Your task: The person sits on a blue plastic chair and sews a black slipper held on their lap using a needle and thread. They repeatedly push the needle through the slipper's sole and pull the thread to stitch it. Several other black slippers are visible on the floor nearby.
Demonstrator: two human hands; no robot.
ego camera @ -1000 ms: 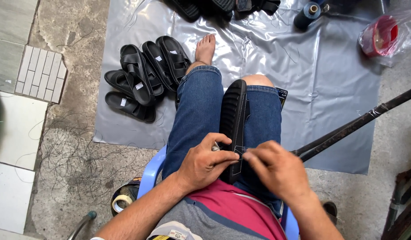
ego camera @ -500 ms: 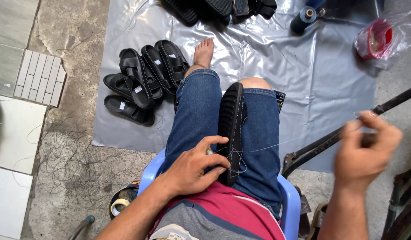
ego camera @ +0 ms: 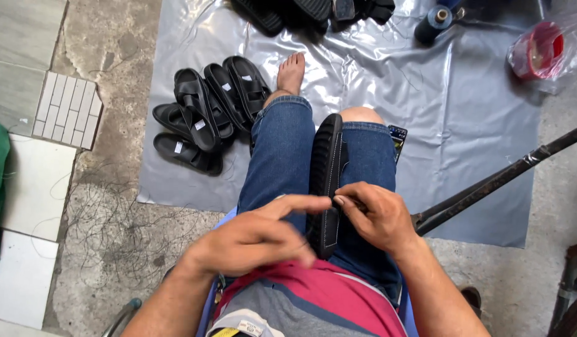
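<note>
**Sole stitching in hand, one sandal on the lap**

Black sandal (ego camera: 326, 181) stands on edge between the knees, centre of frame, sole side showing. A line of pale stitches runs along its right rim from the toe down to the heel end near the waist. Judged from that seam, the sewing on this side is well along; how much of the far side is done cannot be told.

Right hand (ego camera: 377, 215), centre right, fingers pinched closed at the sandal's edge, seemingly on a needle or thread, too small to tell which. Left hand (ego camera: 254, 237), lower centre, forefinger stretched out toward the same spot, other fingers loosely curled, gripping nothing that shows.

Heap of black sandals (ego camera: 207, 118) lies upper left on the grey plastic sheet (ego camera: 463, 125); another dark lot at the top edge. Whether those are finished or waiting, cannot tell.

Room: a dark rod (ego camera: 507, 175) slants in from the right, close by the right wrist, so little elbow room there. Left of the lap, bare concrete floor (ego camera: 113, 237) with thread scraps. Thread spool (ego camera: 433, 22) and red container (ego camera: 538, 50) sit upper right, well apart.
</note>
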